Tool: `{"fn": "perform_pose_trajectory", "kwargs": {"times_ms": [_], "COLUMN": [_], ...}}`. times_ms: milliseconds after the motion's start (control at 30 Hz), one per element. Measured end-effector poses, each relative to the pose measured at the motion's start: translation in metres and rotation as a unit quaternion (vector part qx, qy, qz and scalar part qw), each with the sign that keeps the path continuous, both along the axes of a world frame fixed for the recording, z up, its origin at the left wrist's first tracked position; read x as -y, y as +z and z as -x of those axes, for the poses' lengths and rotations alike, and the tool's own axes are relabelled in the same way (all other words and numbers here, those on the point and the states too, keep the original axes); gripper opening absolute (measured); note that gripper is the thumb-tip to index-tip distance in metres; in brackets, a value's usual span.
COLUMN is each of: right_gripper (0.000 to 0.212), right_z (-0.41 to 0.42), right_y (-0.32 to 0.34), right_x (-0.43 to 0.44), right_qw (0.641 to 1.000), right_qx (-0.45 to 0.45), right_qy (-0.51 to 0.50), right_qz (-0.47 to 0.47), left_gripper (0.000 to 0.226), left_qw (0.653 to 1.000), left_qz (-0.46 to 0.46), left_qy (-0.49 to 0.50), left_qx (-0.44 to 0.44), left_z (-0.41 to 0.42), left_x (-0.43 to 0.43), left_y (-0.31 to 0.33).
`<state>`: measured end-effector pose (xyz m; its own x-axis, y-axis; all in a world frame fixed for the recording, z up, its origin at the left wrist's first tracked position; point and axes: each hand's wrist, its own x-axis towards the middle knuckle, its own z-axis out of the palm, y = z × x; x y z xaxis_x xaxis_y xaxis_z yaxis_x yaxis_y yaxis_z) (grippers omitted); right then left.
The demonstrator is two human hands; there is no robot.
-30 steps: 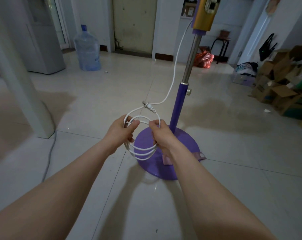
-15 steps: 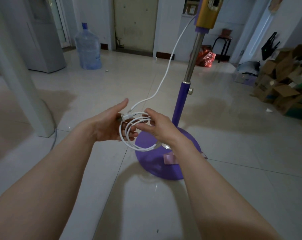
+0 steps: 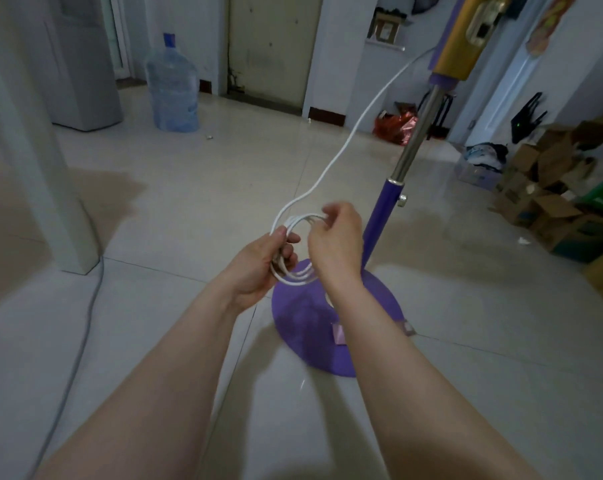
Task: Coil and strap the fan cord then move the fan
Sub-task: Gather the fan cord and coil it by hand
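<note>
A stand fan rises at centre right: a round purple base (image 3: 307,320), a purple and chrome pole (image 3: 383,216) and a yellow housing (image 3: 462,39) cut off by the top edge. Its white cord (image 3: 348,140) runs down from the housing into a small coil (image 3: 293,275) of several loops. My left hand (image 3: 258,265) grips the coil's left side. My right hand (image 3: 334,244) pinches the loops at the coil's top right. Both hands hover above the base, left of the pole.
A white pillar (image 3: 33,168) stands at the left with a grey cable (image 3: 82,341) trailing on the tiled floor. A blue water jug (image 3: 172,84) is at the back. Cardboard boxes (image 3: 549,195) are piled at the right, a red bag (image 3: 395,124) behind the pole.
My left hand has shut around the coil after being held open. My right hand rose to the top of the loops. The coil is tighter and the view shifted left.
</note>
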<state>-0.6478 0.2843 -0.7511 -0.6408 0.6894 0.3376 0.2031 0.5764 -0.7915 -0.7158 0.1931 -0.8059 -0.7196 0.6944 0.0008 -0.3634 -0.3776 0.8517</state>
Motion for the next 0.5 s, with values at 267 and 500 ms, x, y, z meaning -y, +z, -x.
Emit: {"fn": "perform_pose_trajectory", "kwargs": {"times_ms": [267, 500], "right_gripper": [0.060, 0.014], "right_z": [0.017, 0.016], "right_y": [0.024, 0.004], "right_x": [-0.001, -0.022], "right_qw": [0.960, 0.883], "right_qx": [0.104, -0.013], "right_qy": [0.037, 0.120], "right_qz": [0.256, 0.453], "left_gripper": [0.038, 0.024], "left_qw": [0.982, 0.928], "left_qz": [0.050, 0.219], "left_qy": [-0.091, -0.045], "left_qx": [-0.159, -0.298], "left_z": [-0.019, -0.011], "left_x": [-0.023, -0.020], "left_y": [-0.015, -0.014]}}
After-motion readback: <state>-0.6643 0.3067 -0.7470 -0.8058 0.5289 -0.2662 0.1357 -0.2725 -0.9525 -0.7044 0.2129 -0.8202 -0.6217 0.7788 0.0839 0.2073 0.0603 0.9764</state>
